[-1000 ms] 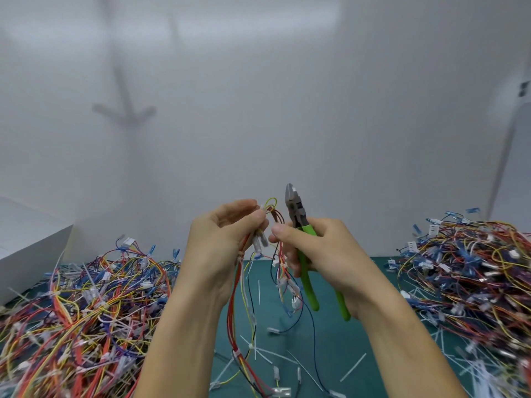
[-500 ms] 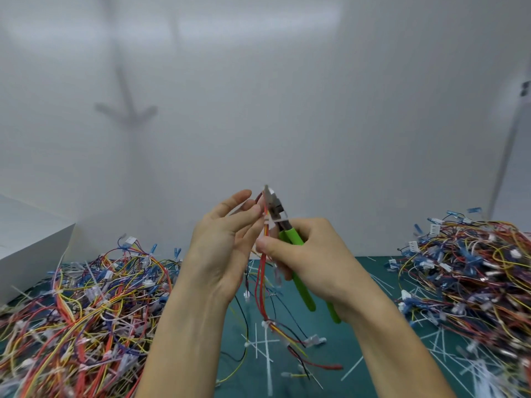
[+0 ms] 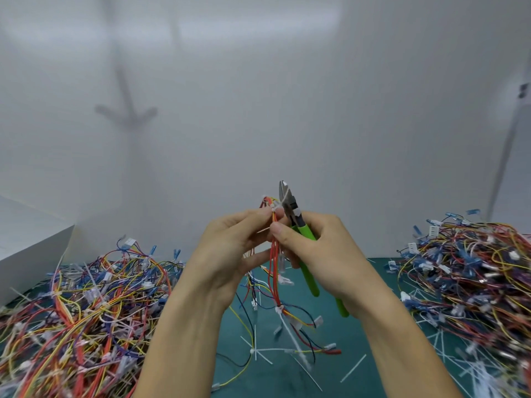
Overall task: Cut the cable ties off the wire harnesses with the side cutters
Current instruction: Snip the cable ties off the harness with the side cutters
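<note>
My left hand (image 3: 230, 254) pinches a wire harness (image 3: 275, 271) of red, orange and yellow wires, held upright above the green mat. A white cable tie (image 3: 273, 209) wraps the bundle near its top, just above my fingertips. A second white cable tie (image 3: 278, 309) binds the same harness lower down, its tail hanging toward the mat. My right hand (image 3: 321, 254) grips the green-handled side cutters (image 3: 298, 225). The cutter jaws point upward right beside the top tie; I cannot tell whether they touch it.
A big heap of tied harnesses (image 3: 80, 305) covers the mat on the left, another heap (image 3: 471, 271) on the right. Cut white tie pieces (image 3: 353, 368) litter the green mat (image 3: 330, 374) between them. A white box (image 3: 26, 248) stands far left; a white wall is behind.
My left hand has closed its fingers on the harness and turned it more upright. The side cutters have shifted slightly, jaws now beside the top tie. The harness's lower end swung.
</note>
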